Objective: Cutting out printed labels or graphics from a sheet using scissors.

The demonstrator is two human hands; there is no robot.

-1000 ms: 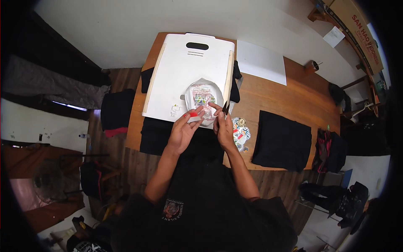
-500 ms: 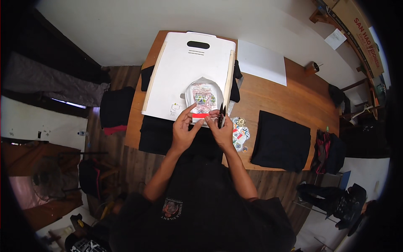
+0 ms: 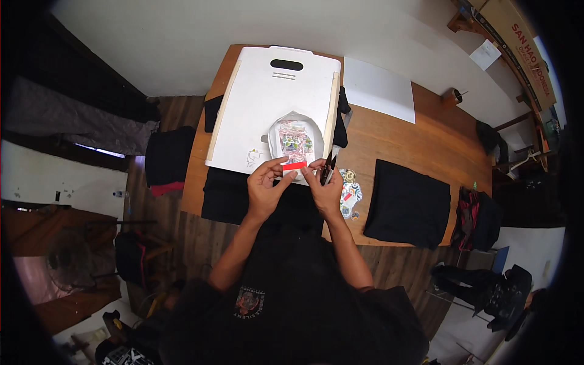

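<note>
My left hand and my right hand both pinch the near edge of a small clear packet with a red strip and colourful contents. The packet lies on a pale rounded sheet atop a large white board with a handle slot. My right hand also holds a thin dark tool upright between its fingers. A pile of colourful stickers lies on the wooden table just right of my right hand.
A folded black cloth lies at the table's right, another black cloth under my left wrist. A white paper sheet sits at the back. A small brown cup stands far right. Dark bags are on the floor beside the table.
The packet has been lowered from between my raised hands toward the board's near edge; both hands came closer together on its red strip.
</note>
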